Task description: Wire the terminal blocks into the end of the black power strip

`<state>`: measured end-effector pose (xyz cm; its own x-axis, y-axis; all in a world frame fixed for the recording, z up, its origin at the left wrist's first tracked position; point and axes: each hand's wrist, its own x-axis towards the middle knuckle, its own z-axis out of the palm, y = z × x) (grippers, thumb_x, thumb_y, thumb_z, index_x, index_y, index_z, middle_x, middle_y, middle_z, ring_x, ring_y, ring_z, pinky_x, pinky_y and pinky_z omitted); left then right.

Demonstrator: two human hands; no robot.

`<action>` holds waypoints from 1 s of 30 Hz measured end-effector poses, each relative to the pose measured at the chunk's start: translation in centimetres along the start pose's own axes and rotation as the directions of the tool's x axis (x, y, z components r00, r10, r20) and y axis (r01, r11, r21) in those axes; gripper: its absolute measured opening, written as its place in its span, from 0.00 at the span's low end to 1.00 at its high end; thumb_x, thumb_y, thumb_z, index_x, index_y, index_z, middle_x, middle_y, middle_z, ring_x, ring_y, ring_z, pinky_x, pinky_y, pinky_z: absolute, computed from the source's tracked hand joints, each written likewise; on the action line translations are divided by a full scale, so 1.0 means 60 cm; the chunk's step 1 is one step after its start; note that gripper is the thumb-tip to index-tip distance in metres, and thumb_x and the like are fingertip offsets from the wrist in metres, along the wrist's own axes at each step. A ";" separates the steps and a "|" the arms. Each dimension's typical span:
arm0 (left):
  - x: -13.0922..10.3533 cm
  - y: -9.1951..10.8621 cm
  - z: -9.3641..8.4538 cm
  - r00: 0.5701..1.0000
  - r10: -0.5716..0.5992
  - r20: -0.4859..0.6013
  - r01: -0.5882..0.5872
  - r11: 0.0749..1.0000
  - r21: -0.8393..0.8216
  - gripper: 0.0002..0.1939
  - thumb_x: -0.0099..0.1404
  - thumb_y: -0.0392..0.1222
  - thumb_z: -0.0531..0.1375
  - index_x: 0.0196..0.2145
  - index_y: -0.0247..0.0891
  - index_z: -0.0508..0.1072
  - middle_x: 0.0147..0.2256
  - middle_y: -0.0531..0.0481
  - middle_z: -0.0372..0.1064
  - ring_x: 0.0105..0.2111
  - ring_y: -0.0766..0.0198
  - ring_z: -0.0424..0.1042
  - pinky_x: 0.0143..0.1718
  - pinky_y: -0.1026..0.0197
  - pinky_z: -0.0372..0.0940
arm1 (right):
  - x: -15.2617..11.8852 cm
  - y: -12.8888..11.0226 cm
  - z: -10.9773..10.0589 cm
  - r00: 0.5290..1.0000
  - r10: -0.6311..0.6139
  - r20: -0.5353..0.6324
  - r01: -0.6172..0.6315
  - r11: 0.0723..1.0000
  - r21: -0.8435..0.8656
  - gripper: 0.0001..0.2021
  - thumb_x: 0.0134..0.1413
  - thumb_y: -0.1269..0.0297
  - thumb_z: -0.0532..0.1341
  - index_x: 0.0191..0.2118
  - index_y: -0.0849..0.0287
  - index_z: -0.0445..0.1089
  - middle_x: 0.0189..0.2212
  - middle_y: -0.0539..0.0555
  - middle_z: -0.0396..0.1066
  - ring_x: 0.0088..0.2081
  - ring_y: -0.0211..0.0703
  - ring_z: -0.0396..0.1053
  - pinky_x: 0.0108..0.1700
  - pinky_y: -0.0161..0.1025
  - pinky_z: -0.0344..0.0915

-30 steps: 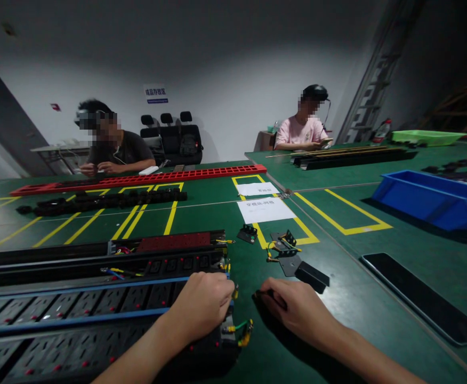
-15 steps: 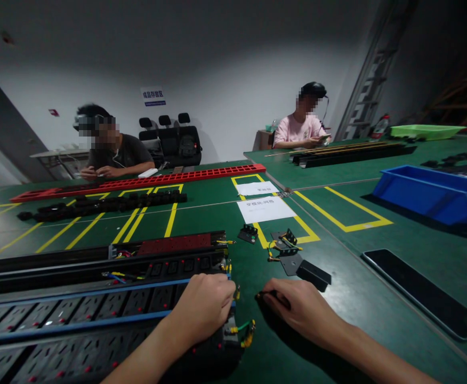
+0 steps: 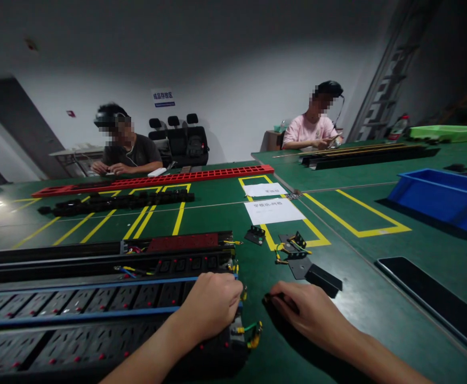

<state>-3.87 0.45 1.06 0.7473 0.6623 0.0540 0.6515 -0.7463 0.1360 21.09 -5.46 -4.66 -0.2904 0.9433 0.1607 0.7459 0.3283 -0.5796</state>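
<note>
My left hand (image 3: pixel 216 301) is closed at the right end of a power strip with blue edges (image 3: pixel 109 301). Its fingertips are turned away, so what they grip is hidden. On the green table, just right of the strips' ends, my right hand (image 3: pixel 303 308) is closed in a pinch. A small dark piece (image 3: pixel 266 298) shows at its fingertips, too small to name. Nearer me lies another black power strip (image 3: pixel 97 341) with red dots. Green-yellow wires (image 3: pixel 253 330) stick out of its end. Black metal brackets (image 3: pixel 297 261) with wires lie beyond my right hand.
A phone (image 3: pixel 433 298) lies at the right, with a blue bin (image 3: pixel 443 200) behind it. Paper labels (image 3: pixel 273 210) lie among yellow tape outlines. A long red rail (image 3: pixel 157 178) spans the far side. Two co-workers (image 3: pixel 127 146) sit across the table.
The whole view has shifted, so things appear slightly further right. Both hands keep nearly the same pose and place relative to the strips and table.
</note>
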 end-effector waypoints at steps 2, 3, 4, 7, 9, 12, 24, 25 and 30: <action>0.000 0.000 0.000 1.000 0.003 -0.007 -0.003 1.000 -0.002 0.10 0.64 0.32 0.56 0.25 0.38 0.68 0.25 0.52 0.66 0.24 0.65 0.60 0.26 0.57 0.40 | 0.000 0.001 0.002 1.000 -0.004 -0.011 0.004 1.000 -0.008 0.10 0.66 0.67 0.55 0.42 0.51 0.75 0.31 0.50 0.78 0.29 0.42 0.74 0.31 0.37 0.58; 0.000 0.000 0.001 1.000 0.006 -0.012 -0.006 1.000 -0.003 0.10 0.64 0.32 0.56 0.25 0.37 0.68 0.25 0.52 0.67 0.24 0.66 0.60 0.26 0.57 0.40 | 0.000 0.001 0.002 1.000 -0.008 -0.015 0.008 1.000 -0.010 0.11 0.65 0.68 0.56 0.42 0.51 0.75 0.31 0.50 0.78 0.29 0.42 0.74 0.31 0.37 0.58; 0.000 0.000 0.002 1.000 0.009 -0.016 -0.009 1.000 -0.002 0.10 0.65 0.32 0.56 0.25 0.37 0.68 0.26 0.52 0.67 0.24 0.66 0.60 0.26 0.57 0.40 | 0.000 0.002 0.003 1.000 -0.012 -0.019 0.012 1.000 -0.012 0.11 0.65 0.68 0.56 0.42 0.52 0.75 0.31 0.50 0.78 0.29 0.42 0.74 0.31 0.37 0.58; 0.000 -0.001 0.003 1.000 0.020 -0.024 -0.020 1.000 0.007 0.10 0.65 0.32 0.56 0.25 0.37 0.69 0.26 0.52 0.67 0.24 0.66 0.61 0.26 0.57 0.41 | 0.000 0.001 0.003 1.000 -0.018 -0.026 0.017 1.000 -0.025 0.10 0.65 0.68 0.56 0.42 0.52 0.75 0.30 0.51 0.78 0.28 0.42 0.73 0.31 0.37 0.58; -0.001 -0.001 0.003 0.999 0.026 -0.028 -0.026 1.000 0.016 0.10 0.64 0.32 0.55 0.25 0.37 0.69 0.25 0.52 0.67 0.24 0.65 0.62 0.26 0.57 0.42 | 0.000 0.001 0.003 1.000 -0.016 -0.025 0.015 0.999 -0.039 0.10 0.65 0.68 0.56 0.41 0.53 0.75 0.29 0.51 0.78 0.28 0.42 0.73 0.30 0.37 0.58; -0.001 -0.001 0.002 0.999 0.024 -0.029 -0.024 1.000 0.020 0.11 0.64 0.32 0.55 0.25 0.38 0.70 0.25 0.52 0.67 0.24 0.65 0.62 0.26 0.58 0.43 | 0.000 -0.001 0.002 1.000 -0.013 -0.021 0.011 0.999 -0.052 0.09 0.65 0.68 0.57 0.41 0.53 0.75 0.29 0.51 0.78 0.28 0.43 0.74 0.30 0.37 0.59; -0.001 0.004 -0.003 1.000 0.009 0.025 -0.010 0.999 0.042 0.10 0.66 0.34 0.56 0.29 0.38 0.74 0.28 0.50 0.71 0.25 0.64 0.64 0.26 0.58 0.45 | -0.001 0.005 0.005 0.999 -0.036 -0.001 0.036 0.999 -0.025 0.10 0.68 0.64 0.55 0.43 0.53 0.74 0.31 0.51 0.78 0.28 0.43 0.74 0.30 0.36 0.59; -0.001 0.004 -0.003 1.000 0.011 0.025 -0.012 0.999 0.043 0.10 0.66 0.34 0.56 0.29 0.38 0.74 0.28 0.50 0.71 0.25 0.64 0.64 0.26 0.58 0.45 | -0.001 0.005 0.005 0.999 -0.035 0.007 0.035 0.999 -0.024 0.10 0.68 0.64 0.54 0.43 0.53 0.74 0.31 0.51 0.78 0.29 0.43 0.74 0.31 0.37 0.60; -0.001 0.003 -0.002 1.000 0.012 0.016 -0.012 0.999 0.037 0.11 0.66 0.34 0.55 0.28 0.37 0.73 0.27 0.50 0.69 0.25 0.64 0.64 0.26 0.58 0.45 | -0.001 0.007 0.006 0.999 -0.033 0.003 0.033 0.999 -0.033 0.11 0.66 0.68 0.55 0.44 0.52 0.74 0.32 0.51 0.79 0.30 0.44 0.75 0.31 0.37 0.59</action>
<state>-3.82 0.28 1.17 0.7570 0.6522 0.0401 0.6466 -0.7565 0.0985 21.24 -5.42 -5.21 -0.3166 0.9319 0.1768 0.7551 0.3604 -0.5476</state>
